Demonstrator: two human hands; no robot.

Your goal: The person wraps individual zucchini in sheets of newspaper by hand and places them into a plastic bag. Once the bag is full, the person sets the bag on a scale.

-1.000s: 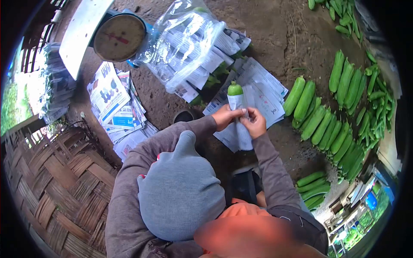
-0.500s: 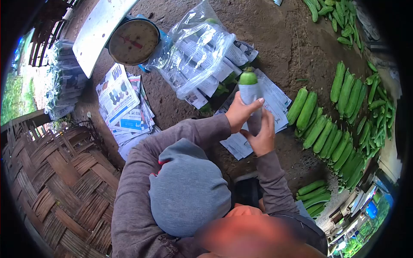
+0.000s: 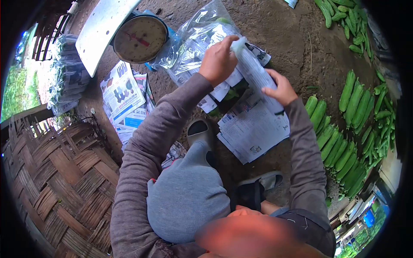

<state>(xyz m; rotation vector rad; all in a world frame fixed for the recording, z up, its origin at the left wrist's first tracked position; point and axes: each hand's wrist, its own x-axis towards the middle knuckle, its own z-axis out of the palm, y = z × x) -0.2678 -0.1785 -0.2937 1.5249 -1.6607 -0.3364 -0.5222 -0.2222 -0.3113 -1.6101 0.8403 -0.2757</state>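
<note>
My left hand is closed at the open edge of a clear plastic bag, its fingertips beside the upper end of a newspaper-wrapped vegetable. My right hand grips the lower part of that wrapped piece, which lies slanted along the bag's right side. Several other paper-wrapped green vegetables fill the bag. Below the hands, a stack of printed sheets lies on the ground.
A round-topped scale and a white board stand upper left, above more newspapers. Green gourds lie in rows at right. A woven bamboo surface fills the lower left. My feet in sandals are below the sheets.
Both hands have moved up to the bag with the wrapped vegetable. My left hand has left its middle and closed at the bag's edge. More of the paper stack shows.
</note>
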